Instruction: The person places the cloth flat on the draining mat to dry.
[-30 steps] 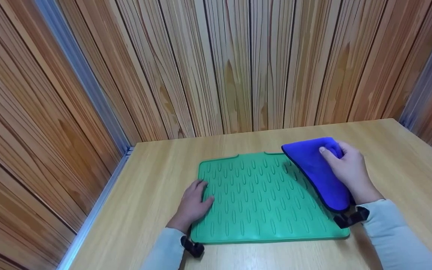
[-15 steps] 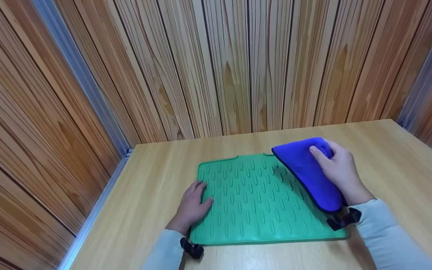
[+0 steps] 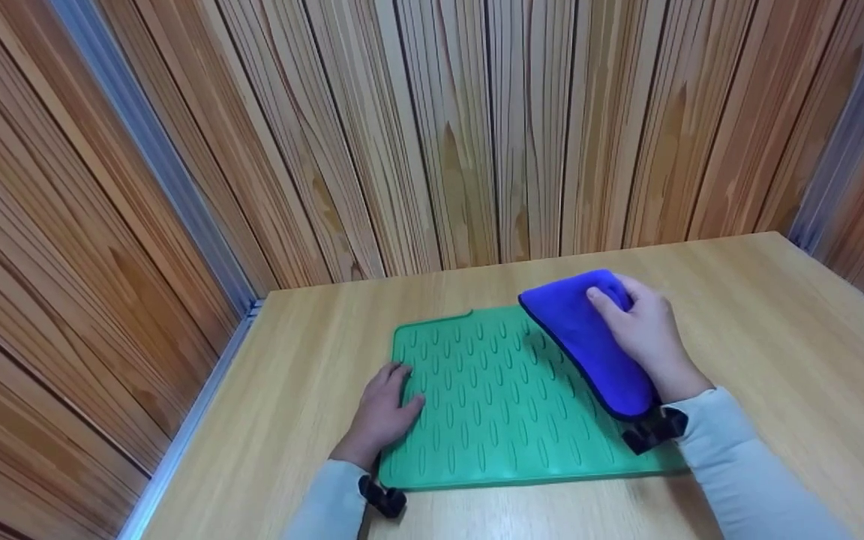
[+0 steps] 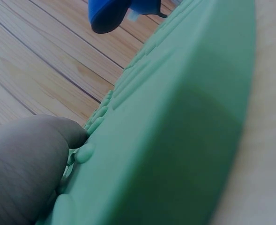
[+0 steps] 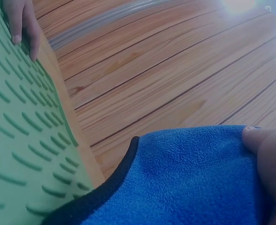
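Observation:
A green mat [image 3: 469, 420] with raised oval ridges lies flat on the wooden table. My left hand [image 3: 382, 411] rests on its left edge, fingers spread; in the left wrist view the thumb [image 4: 30, 159] presses against the ridged surface. A folded blue cloth [image 3: 589, 345] with dark edging is pinched at its upper right corner by my right hand [image 3: 649, 330], thumb on top. The cloth hangs tilted over the right part of the mat, casting a shadow and hiding the mat's far right corner. Its fuzzy face [image 5: 189, 173] fills the lower right wrist view.
The light wood table [image 3: 289, 375] extends around the mat on all sides. A wood-plank wall [image 3: 402, 135] stands along the back, another plank wall [image 3: 49, 247] on the left, with a metal strip [image 3: 151, 150] at their corner. Each wrist wears a black mount.
My right hand has carried the cloth leftward over the mat, covering more of its far right part. The left hand stays at the mat's left edge.

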`<state>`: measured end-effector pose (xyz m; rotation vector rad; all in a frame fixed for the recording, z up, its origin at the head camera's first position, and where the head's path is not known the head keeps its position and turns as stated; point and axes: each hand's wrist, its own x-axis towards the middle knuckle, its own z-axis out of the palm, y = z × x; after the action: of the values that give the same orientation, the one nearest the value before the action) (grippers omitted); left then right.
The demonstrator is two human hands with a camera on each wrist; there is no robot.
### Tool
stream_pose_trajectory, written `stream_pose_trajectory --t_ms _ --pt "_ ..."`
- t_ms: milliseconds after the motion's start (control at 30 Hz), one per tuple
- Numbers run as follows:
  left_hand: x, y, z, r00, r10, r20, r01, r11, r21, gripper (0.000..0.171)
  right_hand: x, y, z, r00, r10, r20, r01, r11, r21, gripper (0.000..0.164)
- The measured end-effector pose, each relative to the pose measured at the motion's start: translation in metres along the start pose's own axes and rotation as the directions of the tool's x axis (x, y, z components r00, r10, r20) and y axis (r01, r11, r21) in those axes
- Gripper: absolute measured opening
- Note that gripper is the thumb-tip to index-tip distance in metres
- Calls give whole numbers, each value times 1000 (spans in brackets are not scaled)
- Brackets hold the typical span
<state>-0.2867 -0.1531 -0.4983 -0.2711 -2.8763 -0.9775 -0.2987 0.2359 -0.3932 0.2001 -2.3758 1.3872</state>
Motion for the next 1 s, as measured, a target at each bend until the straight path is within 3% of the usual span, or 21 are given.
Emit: stream_pose_trajectory --t_ms 200,467,767,1000 --pt "0 0 0 1000 0 -2 0 1000 0 58 1 -4 12 1000 11 8 -11 999 30 51" --pt "0 0 -1 999 30 -16 -30 1000 2 57 4 -5 25 999 -33 -20 35 996 81 37" --pt "0 1 -1 1000 17 -11 -17 1000 15 57 4 -11 39 1000 1 8 -2 994 108 44" --pt "0 2 -2 1000 8 -7 -8 1000 3 57 2 -13 49 999 22 27 -25 991 133 41"
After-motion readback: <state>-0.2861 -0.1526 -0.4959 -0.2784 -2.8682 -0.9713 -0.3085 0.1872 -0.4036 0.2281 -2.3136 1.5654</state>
